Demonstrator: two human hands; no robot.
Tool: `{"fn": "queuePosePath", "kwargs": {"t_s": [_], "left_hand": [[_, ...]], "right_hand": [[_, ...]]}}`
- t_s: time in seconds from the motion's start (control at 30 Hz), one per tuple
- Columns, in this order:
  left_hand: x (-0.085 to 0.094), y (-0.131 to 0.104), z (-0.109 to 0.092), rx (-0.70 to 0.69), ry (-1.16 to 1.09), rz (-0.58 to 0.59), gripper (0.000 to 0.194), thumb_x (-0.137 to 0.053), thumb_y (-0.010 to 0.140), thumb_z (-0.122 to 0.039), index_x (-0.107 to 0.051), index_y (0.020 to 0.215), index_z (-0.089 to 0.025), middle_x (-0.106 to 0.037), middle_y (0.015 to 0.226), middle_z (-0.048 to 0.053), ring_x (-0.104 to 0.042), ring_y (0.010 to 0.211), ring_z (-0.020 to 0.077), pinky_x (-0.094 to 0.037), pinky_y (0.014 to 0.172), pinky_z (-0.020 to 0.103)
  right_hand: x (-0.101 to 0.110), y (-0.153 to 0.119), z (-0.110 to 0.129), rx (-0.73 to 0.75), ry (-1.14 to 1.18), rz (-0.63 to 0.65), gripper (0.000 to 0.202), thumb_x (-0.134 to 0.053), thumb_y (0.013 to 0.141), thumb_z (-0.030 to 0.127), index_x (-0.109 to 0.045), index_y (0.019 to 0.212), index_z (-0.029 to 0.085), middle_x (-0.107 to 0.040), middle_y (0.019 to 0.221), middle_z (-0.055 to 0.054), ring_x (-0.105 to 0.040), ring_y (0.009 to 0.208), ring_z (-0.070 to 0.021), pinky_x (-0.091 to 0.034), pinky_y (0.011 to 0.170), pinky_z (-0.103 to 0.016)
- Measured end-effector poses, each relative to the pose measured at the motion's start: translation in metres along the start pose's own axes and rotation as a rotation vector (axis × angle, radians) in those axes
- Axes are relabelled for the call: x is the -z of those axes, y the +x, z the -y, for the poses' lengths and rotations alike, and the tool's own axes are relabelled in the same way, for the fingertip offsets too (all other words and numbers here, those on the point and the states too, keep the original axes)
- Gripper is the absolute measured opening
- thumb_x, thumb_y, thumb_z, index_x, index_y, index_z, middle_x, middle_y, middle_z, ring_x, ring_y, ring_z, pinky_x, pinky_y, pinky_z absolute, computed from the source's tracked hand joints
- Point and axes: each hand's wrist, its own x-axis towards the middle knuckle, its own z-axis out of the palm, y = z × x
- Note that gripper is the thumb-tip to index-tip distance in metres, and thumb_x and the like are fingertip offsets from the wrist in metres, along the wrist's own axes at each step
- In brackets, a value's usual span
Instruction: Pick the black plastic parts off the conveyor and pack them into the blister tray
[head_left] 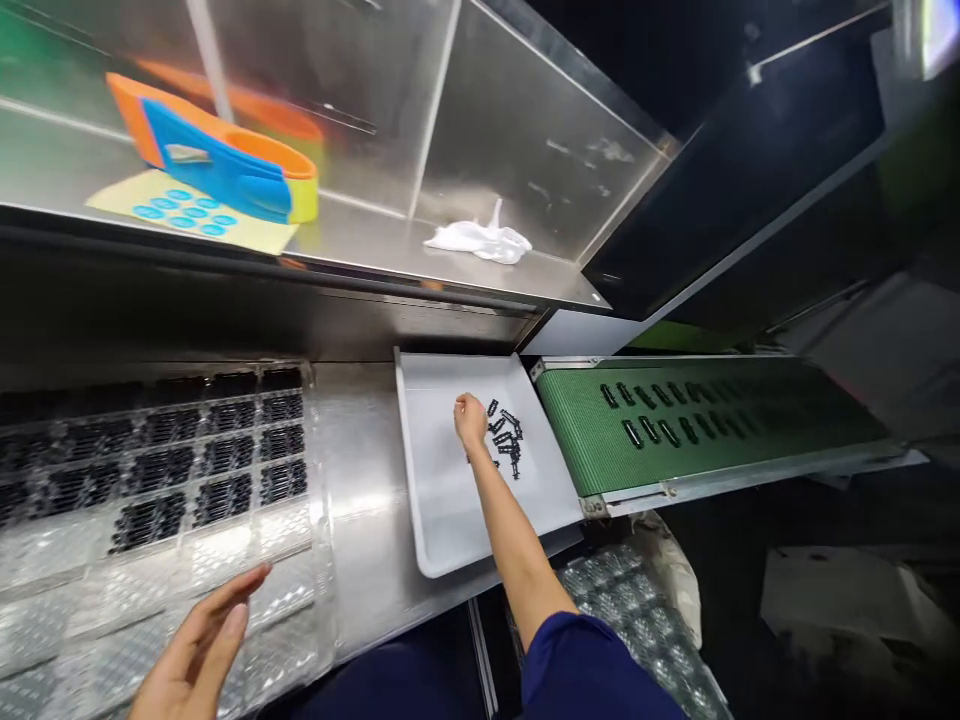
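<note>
Black parts lie loose in a white tray; likely light and stiff, best gripped by their long sides. The right hand is curled beside them, contents unclear; the left hand, thumb and fingers apart, is near clear compartmented trays.

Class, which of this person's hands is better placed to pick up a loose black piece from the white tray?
Right, probably. The right hand is over the white tray, beside the loose black pieces; the left hand is open near the clear compartment tray, farther away.
</note>
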Motion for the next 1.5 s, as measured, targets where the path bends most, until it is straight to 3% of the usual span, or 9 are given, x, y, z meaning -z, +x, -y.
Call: {"fn": "queuePosePath", "kwargs": {"t_s": [0.1, 0.27, 0.43, 0.57, 0.7, 0.87, 1.1, 1.23, 1.5], "left_hand": [[-0.057, 0.008, -0.042, -0.008, -0.028, 0.131, 0.057, -0.059, 0.071, -0.074, -0.066, 0.107, -0.030, -0.069, 0.120, 0.004, -0.055, 0.123, 0.0352, -0.034, 0.114, 0.053], [-0.171, 0.040, -0.107, -0.029, -0.090, 0.399, 0.044, -0.067, 0.076, -0.060, -0.069, 0.105, -0.027, -0.069, 0.119, 0.007, -0.056, 0.122, 0.0310, -0.040, 0.110, 0.041], [-0.271, 0.105, -0.121, 0.183, -0.454, 0.173, 0.049, -0.083, 0.071, -0.025, -0.062, 0.115, -0.024, -0.049, 0.146, 0.011, -0.034, 0.141, 0.0281, -0.028, 0.115, 0.041], [-0.308, 0.137, -0.115, 0.247, -0.602, 0.184, 0.015, -0.060, 0.091, -0.023, -0.063, 0.104, -0.017, -0.067, 0.109, 0.011, -0.064, 0.103, 0.0198, -0.051, 0.093, 0.033], [-0.307, 0.133, -0.117, 0.310, -0.720, 0.255, 0.013, -0.058, 0.091, -0.015, -0.064, 0.103, -0.015, -0.051, 0.065, -0.004, -0.048, 0.049, 0.0067, -0.049, 0.052, 0.018], [-0.287, 0.108, -0.131, 0.450, -0.853, 0.422, 0.023, -0.051, 0.096, -0.029, -0.064, 0.106, -0.013, -0.051, 0.070, 0.000, -0.046, 0.050, 0.0093, -0.045, 0.046, 0.023], [-0.263, 0.073, -0.137, 0.449, -0.932, 0.425, 0.030, -0.042, 0.100, -0.022, -0.066, 0.114, -0.010, -0.068, 0.099, 0.013, -0.066, 0.096, 0.0202, -0.056, 0.086, 0.034], [-0.247, 0.051, -0.139, 0.425, -0.952, 0.558, 0.035, -0.043, 0.100, -0.030, -0.067, 0.117, -0.012, -0.068, 0.119, 0.014, -0.060, 0.115, 0.0214, -0.052, 0.095, 0.031], [-0.212, 0.012, -0.148, 0.239, -0.728, 0.784, 0.019, -0.068, 0.087, -0.035, -0.074, 0.092, -0.017, -0.072, 0.080, 0.002, -0.064, 0.074, 0.0135, -0.049, 0.065, 0.020]], "right_hand": [[0.004, 0.053, -0.053, -0.223, 0.019, 0.031, 0.027, -0.058, 0.095, 0.033, -0.060, 0.116, 0.015, -0.062, 0.116, -0.008, -0.063, 0.100, -0.0203, -0.055, 0.086, -0.041], [-0.020, 0.099, -0.078, -0.277, 0.108, 0.128, 0.028, -0.059, 0.094, 0.032, -0.060, 0.115, 0.014, -0.062, 0.116, -0.009, -0.063, 0.101, -0.0210, -0.054, 0.088, -0.042], [-0.025, 0.055, -0.082, -0.042, 0.314, 0.270, 0.026, -0.067, 0.088, 0.036, -0.066, 0.105, 0.016, -0.070, 0.097, -0.003, -0.067, 0.084, -0.0149, -0.055, 0.078, -0.031], [-0.008, 0.037, -0.105, 0.075, 0.394, 0.310, 0.021, -0.073, 0.081, 0.039, -0.072, 0.091, 0.021, -0.072, 0.083, 0.004, -0.068, 0.077, -0.0131, -0.054, 0.072, -0.023], [0.017, 0.098, -0.153, -0.055, 0.306, 0.153, 0.022, -0.058, 0.095, 0.031, -0.064, 0.108, 0.014, -0.066, 0.112, -0.008, -0.064, 0.099, -0.0190, -0.052, 0.089, -0.039], [0.029, 0.143, -0.172, -0.052, 0.289, 0.136, 0.021, -0.061, 0.093, 0.031, -0.064, 0.101, 0.013, -0.066, 0.103, -0.006, -0.064, 0.093, -0.0182, -0.054, 0.085, -0.039], [0.066, 0.006, -0.107, 0.302, 0.505, 0.040, 0.002, -0.064, 0.086, 0.019, -0.064, 0.084, 0.019, -0.070, 0.103, -0.006, -0.066, 0.092, -0.0167, -0.054, 0.084, -0.031], [0.087, -0.079, -0.079, 0.813, 0.594, -0.198, 0.012, -0.059, 0.088, 0.009, -0.063, 0.088, 0.020, -0.070, 0.113, -0.008, -0.063, 0.109, -0.0200, -0.052, 0.092, -0.036], [0.118, -0.120, -0.058, 0.894, 0.447, -0.016, 0.010, -0.067, 0.086, 0.028, -0.061, 0.091, 0.022, -0.054, 0.141, -0.011, -0.046, 0.133, -0.0257, -0.044, 0.106, -0.045]]}}
